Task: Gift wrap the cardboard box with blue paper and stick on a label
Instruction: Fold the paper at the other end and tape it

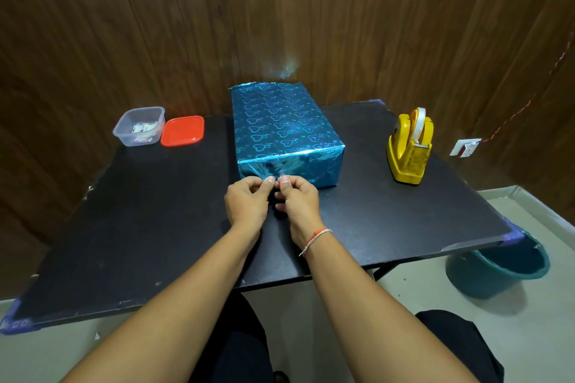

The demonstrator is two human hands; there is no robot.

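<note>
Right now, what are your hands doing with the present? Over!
Both hands, left hand and right hand, pinching something small at the box's near end, likely tape. Box fully wrapped in blue. No label visible. Nothing in the way.

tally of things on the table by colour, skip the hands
Blue: 1, wrapped box
Yellow: 1, tape dispenser
Red: 1, lid
Clear: 1, tub
Total: 4

No words or numbers can be read; the blue paper (281, 121) on the box carries only a printed heart pattern, apparently.
</note>
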